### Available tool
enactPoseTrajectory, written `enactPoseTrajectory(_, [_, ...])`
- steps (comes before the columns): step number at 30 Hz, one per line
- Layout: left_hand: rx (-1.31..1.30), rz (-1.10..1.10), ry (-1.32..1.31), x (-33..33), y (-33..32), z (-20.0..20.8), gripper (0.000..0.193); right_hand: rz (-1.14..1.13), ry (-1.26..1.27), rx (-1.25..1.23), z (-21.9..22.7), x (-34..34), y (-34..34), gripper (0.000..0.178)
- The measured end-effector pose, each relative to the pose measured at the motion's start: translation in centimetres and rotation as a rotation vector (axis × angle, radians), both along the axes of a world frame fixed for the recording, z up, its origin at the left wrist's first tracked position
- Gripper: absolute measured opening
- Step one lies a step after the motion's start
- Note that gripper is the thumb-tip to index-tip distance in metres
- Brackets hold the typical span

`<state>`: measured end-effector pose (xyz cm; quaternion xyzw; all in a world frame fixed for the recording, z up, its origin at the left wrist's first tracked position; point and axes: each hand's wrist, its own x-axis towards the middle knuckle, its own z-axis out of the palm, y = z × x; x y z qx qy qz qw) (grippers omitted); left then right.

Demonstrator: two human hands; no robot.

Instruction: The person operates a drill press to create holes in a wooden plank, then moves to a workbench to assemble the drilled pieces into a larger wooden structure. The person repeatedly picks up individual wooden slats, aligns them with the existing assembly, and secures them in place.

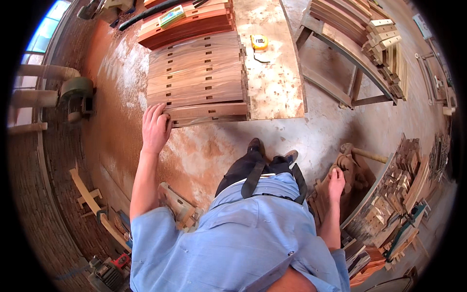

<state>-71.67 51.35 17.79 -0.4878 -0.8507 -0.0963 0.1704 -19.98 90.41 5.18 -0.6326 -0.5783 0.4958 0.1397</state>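
Note:
My left hand [155, 129] is closed over the left end of the nearest wooden rail [214, 112], at the front of a row of similar brown rails [194, 73]. Dark rectangular mortise slots show along the rails' upper faces. Out to the right, apart from the bench, my right hand [336, 184] has its fingers curled together; whatever may be inside them is hidden. A yellow tape measure [259, 42] lies on the pale bench top [275, 92] to the right of the rails.
Redder boards [189, 24] bearing a green-and-white box [171, 16] are stacked beyond the row. A metal-framed stand [335, 46] holds timber at the far right. Cut wood pieces [389, 204] fill a rack at the near right. A green blower [76, 95] stands left.

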Motion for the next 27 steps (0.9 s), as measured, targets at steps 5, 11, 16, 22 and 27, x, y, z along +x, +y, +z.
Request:
enactPoseTrajectory(5, [0.049, -0.089, 0.127, 1.9, 1.3, 4.4, 0.023, 0.161, 0.114, 0.269, 6.1, -6.1, 0.4, 0.037])
enactPoseTrajectory(11, [0.132, -0.322, 0.160, 5.3, 8.9, 7.4, 0.020, 0.872, 0.208, 0.912, 20.0, -18.5, -3.6, 0.064])
enactPoseTrajectory(16, [0.102, -0.585, 0.067, 9.1, 17.8, 8.7, 0.019, 1.048, 0.011, 0.843, 20.3, -18.4, -3.8, 0.052])
enactPoseTrajectory(22, [0.396, -0.486, 0.032, 9.7, 25.1, 7.8, 0.049, 0.632, 0.050, 0.464, 14.7, -9.3, -0.1, 0.035])
enactPoseTrajectory(27, [0.246, -0.524, -0.133, 12.4, 29.4, 5.8, 0.037, 0.062, 0.393, 0.011, 12.0, 0.6, 2.0, 0.034])
